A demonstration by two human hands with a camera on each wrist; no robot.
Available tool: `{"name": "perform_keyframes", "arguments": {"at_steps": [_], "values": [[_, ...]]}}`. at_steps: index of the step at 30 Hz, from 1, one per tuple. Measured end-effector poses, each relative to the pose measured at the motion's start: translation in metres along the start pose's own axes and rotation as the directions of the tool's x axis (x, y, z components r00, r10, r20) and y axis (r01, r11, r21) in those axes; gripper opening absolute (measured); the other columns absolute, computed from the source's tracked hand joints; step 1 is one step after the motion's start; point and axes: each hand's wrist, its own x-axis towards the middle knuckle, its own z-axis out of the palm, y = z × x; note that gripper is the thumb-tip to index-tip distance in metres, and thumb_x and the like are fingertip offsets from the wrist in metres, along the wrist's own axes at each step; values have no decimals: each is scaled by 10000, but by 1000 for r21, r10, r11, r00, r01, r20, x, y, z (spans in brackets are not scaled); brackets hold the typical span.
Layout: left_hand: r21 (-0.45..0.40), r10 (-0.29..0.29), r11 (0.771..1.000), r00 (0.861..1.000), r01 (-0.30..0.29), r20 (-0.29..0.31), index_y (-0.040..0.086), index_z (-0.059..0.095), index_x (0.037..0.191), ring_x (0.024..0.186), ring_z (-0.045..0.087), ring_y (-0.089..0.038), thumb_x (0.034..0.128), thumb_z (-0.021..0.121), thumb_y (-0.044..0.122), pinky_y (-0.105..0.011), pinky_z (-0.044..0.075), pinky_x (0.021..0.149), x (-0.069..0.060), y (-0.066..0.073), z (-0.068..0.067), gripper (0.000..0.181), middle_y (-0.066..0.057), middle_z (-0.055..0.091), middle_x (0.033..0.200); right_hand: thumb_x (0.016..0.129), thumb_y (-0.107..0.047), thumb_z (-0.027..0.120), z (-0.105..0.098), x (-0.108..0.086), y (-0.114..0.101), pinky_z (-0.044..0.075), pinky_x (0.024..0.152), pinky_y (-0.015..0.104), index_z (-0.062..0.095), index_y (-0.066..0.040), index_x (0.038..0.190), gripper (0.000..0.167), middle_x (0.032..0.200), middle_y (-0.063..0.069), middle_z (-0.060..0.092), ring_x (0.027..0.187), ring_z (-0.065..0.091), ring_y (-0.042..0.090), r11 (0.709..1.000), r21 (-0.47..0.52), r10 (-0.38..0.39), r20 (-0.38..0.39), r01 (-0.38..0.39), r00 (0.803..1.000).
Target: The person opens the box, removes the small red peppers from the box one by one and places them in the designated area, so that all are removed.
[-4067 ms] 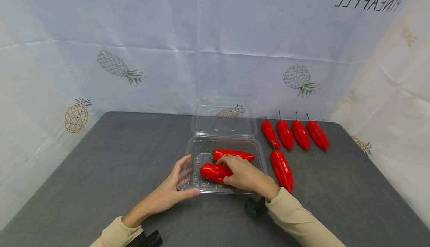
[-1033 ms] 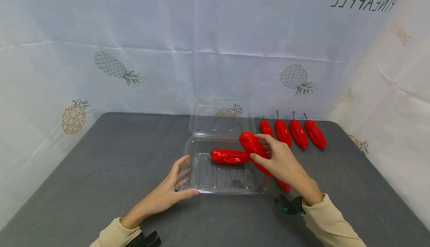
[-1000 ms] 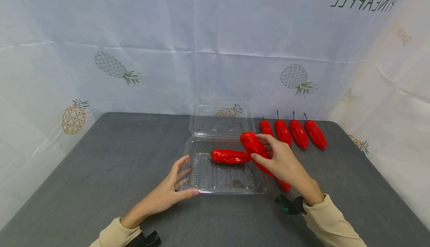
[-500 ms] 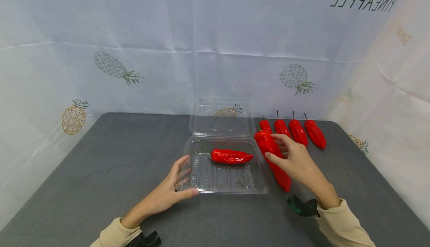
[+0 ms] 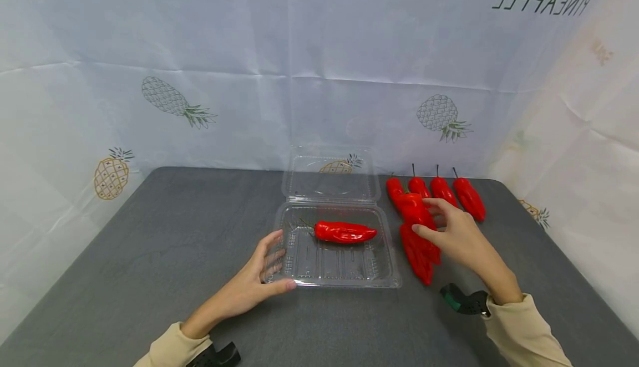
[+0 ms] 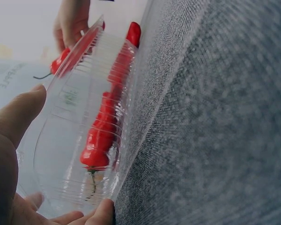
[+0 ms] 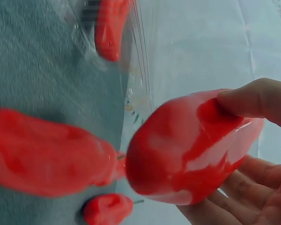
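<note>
In the head view my right hand (image 5: 461, 242) pinches a red pepper (image 5: 413, 210) between thumb and fingers, above another red pepper (image 5: 417, 264) lying right of the clear plastic clamshell box (image 5: 329, 285). The right wrist view shows the held pepper (image 7: 178, 150) up close, its blunt end toward the camera. Inside the box a single red pepper (image 5: 344, 233) lies crosswise, stem to the left. My left hand (image 5: 247, 289) rests at the box's left front corner with thumb and fingers spread, some fingers seen through the plastic.
The box's raised lid (image 5: 331, 181) leans back near the cloth backdrop (image 5: 349, 40). Several red peppers (image 5: 469, 198) lie in a row at the back right of the grey table (image 5: 199, 217). Dark wrist cameras (image 5: 464, 300) sit by the cuffs.
My right hand has lifted one of two peppers out of the box and carried it rightward over the pepper on the table. The left hand has stayed at the box corner.
</note>
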Motion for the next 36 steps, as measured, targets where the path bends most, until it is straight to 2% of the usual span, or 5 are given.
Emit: {"name": "perform_keyframes", "arguments": {"at_steps": [10, 21, 36], "values": [[3, -3, 1000, 1000, 3, 5, 145, 38, 1575, 1496, 239, -417, 913, 726, 232, -581, 313, 1168, 0, -1, 0, 958, -181, 75, 1652, 916, -315, 689, -11, 4, 22, 589, 820, 527, 378, 76, 1423, 712, 1343, 333, 511, 1137, 575, 496, 998, -28, 59, 28, -58, 998], [6, 0, 1000, 1000, 0, 0, 145, 48, 1574, 1502, 229, -411, 908, 731, 234, -559, 318, 1170, 0, 0, 0, 958, -134, 47, 1661, 902, -290, 694, -11, 9, 43, 575, 797, 540, 360, 112, 1405, 726, 1308, 378, 502, 1107, 557, 502, 993, -66, 100, 40, -98, 994], [4, -5, 1000, 1000, 5, -1, 152, 51, 1574, 1502, 239, -400, 907, 731, 240, -558, 318, 1171, 0, 0, 0, 957, -133, 58, 1661, 898, -254, 682, -9, 13, 59, 568, 808, 540, 333, 145, 1393, 725, 1270, 382, 490, 1094, 534, 497, 986, -95, 150, 129, -139, 980]]}}
